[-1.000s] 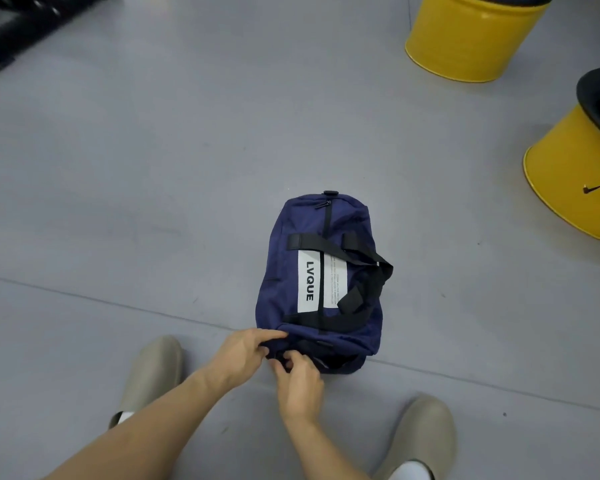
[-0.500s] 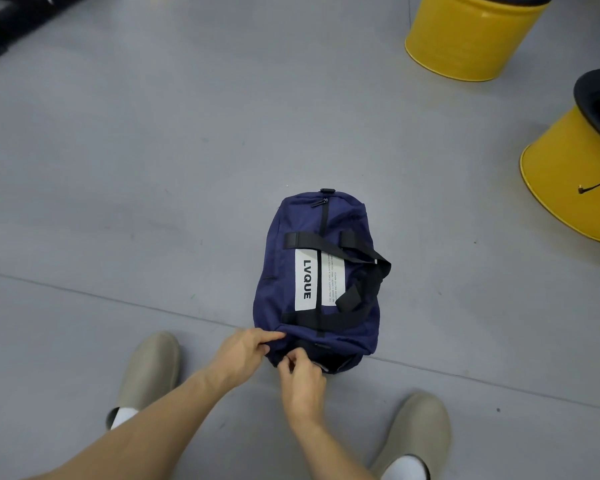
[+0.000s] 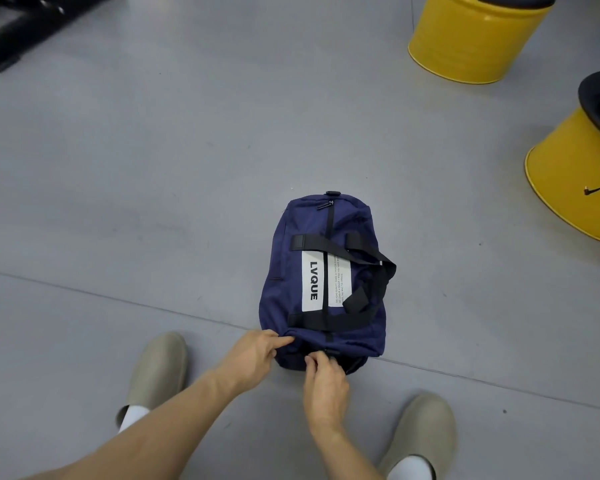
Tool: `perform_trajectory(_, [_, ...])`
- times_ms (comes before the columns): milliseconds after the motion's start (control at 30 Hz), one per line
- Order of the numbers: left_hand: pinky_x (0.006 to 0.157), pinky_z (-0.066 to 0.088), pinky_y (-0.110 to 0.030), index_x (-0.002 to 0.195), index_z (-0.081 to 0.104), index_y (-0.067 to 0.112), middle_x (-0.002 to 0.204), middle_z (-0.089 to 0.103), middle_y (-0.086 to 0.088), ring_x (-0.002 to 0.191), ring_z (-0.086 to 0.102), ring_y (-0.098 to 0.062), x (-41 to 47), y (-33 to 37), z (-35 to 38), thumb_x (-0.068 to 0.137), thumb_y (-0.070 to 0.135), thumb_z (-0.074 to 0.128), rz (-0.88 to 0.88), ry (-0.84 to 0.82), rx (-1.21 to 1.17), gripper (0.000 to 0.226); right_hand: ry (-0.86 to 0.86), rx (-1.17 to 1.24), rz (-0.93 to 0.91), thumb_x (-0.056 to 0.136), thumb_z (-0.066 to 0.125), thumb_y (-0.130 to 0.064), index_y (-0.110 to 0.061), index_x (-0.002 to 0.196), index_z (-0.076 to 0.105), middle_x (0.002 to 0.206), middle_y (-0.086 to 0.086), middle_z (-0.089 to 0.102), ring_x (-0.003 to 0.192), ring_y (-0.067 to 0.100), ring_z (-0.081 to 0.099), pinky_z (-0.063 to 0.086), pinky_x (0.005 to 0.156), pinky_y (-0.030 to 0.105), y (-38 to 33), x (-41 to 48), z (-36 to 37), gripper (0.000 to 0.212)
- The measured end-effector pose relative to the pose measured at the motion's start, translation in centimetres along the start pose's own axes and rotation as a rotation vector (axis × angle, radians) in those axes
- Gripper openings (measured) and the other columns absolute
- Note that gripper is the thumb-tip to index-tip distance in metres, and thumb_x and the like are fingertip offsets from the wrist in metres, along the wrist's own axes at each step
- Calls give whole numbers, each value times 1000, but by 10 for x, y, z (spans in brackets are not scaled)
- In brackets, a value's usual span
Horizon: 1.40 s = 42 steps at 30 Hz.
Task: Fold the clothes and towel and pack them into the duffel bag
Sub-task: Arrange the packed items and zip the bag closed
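A navy duffel bag (image 3: 357, 237) with black straps and a white LVQUE label lies on the grey floor, its top zipper closed along its length. My left hand (image 3: 253, 356) pinches the navy fabric at the bag's near end. Just to its right, my right hand (image 3: 323, 382) has its fingers curled at the near end of the zipper, pinching something small there that I cannot make out. No clothes or towel show outside the bag.
Two yellow drum stools (image 3: 471, 39) (image 3: 575, 188) stand at the back right. A black frame (image 3: 25, 26) lies at the back left. My two beige shoes (image 3: 156, 372) (image 3: 426, 431) flank my arms on the grey floor (image 3: 153, 168).
My right hand has shifted slightly at the bag's near end. The left hand keeps its pinch on the fabric, and the bag has not moved.
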<state>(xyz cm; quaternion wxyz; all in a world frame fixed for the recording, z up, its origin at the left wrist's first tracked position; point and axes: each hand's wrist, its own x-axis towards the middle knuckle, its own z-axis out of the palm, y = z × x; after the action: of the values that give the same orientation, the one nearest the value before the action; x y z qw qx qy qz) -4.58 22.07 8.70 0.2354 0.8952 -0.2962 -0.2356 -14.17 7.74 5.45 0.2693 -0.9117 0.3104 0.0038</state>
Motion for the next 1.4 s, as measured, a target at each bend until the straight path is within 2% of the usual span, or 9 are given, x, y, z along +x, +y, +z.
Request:
perform_trajectory(133, [99,40,-29,155,30,36,121,59,2,109,51,-24,-4,5,-7,101,18,44,-10,-73,146,58,92,9,19,88,75,-27,-23,93,79,91,-2,64,79,21,56,53,62,33,6,-2,1,7])
perform_trajectory(200, [101,41,-33,158,16,38,123,53,2,110,49,-23,-5,10,-10,103,27,42,12,-115,270,62,81,10,34,90,73,-30,-27,97,79,91,-4,60,78,18,52,47,61,29,9,-3,-1,10])
perform_trajectory(333, [102,40,-36,159,3,35,127,47,0,113,45,-24,-2,17,-9,104,37,39,43,-154,443,66,82,2,58,91,70,-33,-31,100,78,84,-7,52,75,15,47,38,58,25,16,-2,-4,12])
perform_trajectory(600, [104,38,-36,159,-2,37,128,45,-1,114,43,-25,-1,13,-2,105,39,39,-3,-172,510,67,133,60,209,96,65,-30,-27,100,78,84,-4,48,77,22,53,39,61,29,50,8,-17,14])
perform_trajectory(1000, [103,38,-35,159,-1,38,127,45,0,113,43,-24,-3,15,1,104,40,38,-40,-170,499,68,257,68,256,92,69,-18,-12,96,79,80,0,45,72,30,54,44,68,34,112,20,-45,12])
perform_trajectory(1100, [104,37,-36,158,-3,39,130,44,0,115,42,-23,-4,19,1,104,40,38,-51,-194,488,69,210,35,397,96,63,-25,-14,101,77,85,5,45,84,37,58,47,73,37,117,36,-54,19])
perform_trajectory(1167, [103,38,-37,158,-3,39,132,43,0,116,42,-24,-5,22,0,103,40,39,-60,-207,488,69,155,-8,428,98,60,-29,-17,104,76,92,11,53,88,37,60,46,75,37,115,49,-60,21])
perform_trajectory(1300, [103,38,-40,159,-1,38,135,42,-1,121,41,-27,-4,27,-3,101,40,43,-88,-242,497,72,48,-156,355,99,56,-35,-28,106,75,99,9,60,93,32,61,49,82,36,115,68,-68,21])
perform_trajectory(1400, [107,35,-39,158,-4,41,139,41,-2,126,39,-27,-6,27,-6,100,47,43,-107,-250,486,75,28,-90,295,99,56,-36,-28,105,74,100,7,59,93,32,62,50,80,36,111,71,-74,21])
